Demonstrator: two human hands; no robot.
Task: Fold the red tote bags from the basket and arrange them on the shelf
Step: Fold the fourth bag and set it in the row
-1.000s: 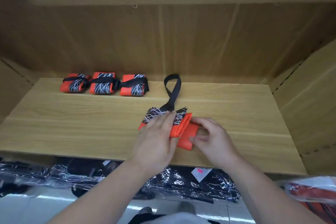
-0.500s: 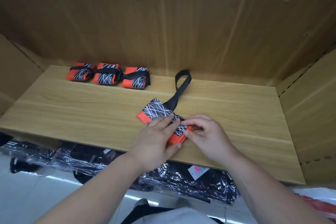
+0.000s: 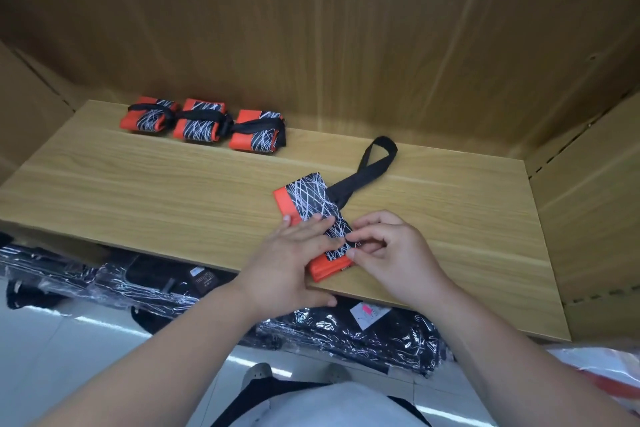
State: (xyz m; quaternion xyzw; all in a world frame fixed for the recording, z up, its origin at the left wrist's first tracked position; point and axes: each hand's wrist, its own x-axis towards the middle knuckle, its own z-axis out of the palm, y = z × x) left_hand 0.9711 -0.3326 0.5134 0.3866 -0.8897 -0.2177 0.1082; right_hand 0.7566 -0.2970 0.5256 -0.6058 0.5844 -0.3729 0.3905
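A red tote bag [image 3: 308,201] with a black panel of white scribble lines lies folded into a narrow strip near the front of the wooden shelf [image 3: 173,191]. Its black strap [image 3: 372,163] loops out toward the back. My left hand [image 3: 291,260] presses flat on the near part of the strip. My right hand [image 3: 391,253] pinches the strip's near right edge with thumb and curled fingers. Three folded, strap-wrapped red bags [image 3: 204,125] sit in a row at the back left.
The shelf's side wall [image 3: 588,201] rises on the right and the back panel [image 3: 346,45] stands behind. Black goods in clear plastic wrap [image 3: 346,333] lie on the level below. A red and white plastic package [image 3: 609,374] shows at the bottom right.
The loose red end has been folded in, so the bag now lies as a flat strip. Both hands stay on its near end, and the view has tilted down.
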